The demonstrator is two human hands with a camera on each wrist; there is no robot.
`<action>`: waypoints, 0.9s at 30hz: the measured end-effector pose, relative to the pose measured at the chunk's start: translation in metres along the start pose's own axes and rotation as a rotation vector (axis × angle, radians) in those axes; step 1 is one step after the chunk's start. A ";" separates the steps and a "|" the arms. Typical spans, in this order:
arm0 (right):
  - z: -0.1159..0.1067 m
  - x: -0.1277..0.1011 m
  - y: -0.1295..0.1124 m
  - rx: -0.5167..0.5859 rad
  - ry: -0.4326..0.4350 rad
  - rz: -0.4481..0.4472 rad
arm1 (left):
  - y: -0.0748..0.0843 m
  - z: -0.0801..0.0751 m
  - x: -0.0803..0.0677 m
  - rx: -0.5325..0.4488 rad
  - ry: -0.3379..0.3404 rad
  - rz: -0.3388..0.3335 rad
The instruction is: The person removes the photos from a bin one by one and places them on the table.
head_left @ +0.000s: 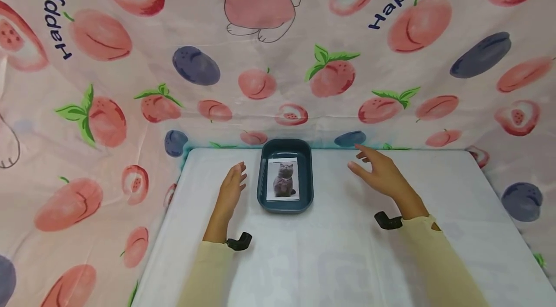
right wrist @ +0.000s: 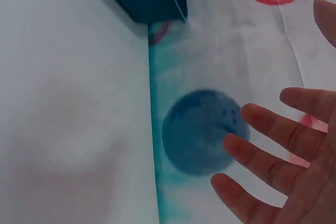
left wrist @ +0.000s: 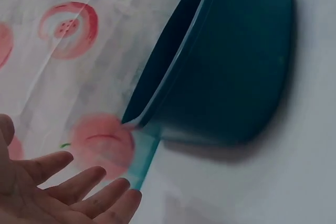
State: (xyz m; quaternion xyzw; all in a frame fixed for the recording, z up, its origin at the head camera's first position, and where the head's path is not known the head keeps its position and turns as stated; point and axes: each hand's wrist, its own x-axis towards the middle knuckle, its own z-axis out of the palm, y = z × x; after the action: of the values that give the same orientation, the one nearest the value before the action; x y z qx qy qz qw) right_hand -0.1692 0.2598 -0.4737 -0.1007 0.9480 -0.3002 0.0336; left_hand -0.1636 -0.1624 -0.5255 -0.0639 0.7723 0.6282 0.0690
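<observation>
- Tray (head_left: pixel 307 172): dark teal, oblong, with rounded corners and a raised rim, sitting on the white table (head_left: pixel 339 249) against its far edge.
- Inside the tray lies a photo (head_left: pixel 283 179) of a grey cat on white, flat on the bottom.
- Left hand (head_left: pixel 232 185) rests just left of the tray, not touching it, fingers straight and slightly spread.
- Right hand (head_left: pixel 379 172) hovers to the tray's right, well apart, fingers splayed and holding nothing.
- Fruit-print cloth (head_left: pixel 130 80) rises behind the tray.
</observation>
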 end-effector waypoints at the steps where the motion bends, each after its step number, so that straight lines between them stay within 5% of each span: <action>1: 0.004 0.006 -0.003 0.021 -0.006 -0.014 | -0.002 0.004 0.002 -0.028 0.004 -0.008; 9: 0.026 0.042 -0.027 0.148 -0.066 -0.064 | -0.006 0.029 0.013 -0.172 0.000 -0.047; 17: 0.045 0.075 -0.050 0.203 -0.128 -0.103 | -0.017 0.050 0.023 -0.054 0.038 0.002; 27: 0.065 0.104 -0.075 0.226 -0.211 -0.149 | -0.034 0.055 0.030 -0.078 0.074 0.044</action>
State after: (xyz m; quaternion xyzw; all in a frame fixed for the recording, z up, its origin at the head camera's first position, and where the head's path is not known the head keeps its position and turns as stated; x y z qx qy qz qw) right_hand -0.2499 0.1408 -0.4841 -0.1973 0.8893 -0.3941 0.1218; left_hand -0.1849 -0.1163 -0.5751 -0.0728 0.7506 0.6562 0.0242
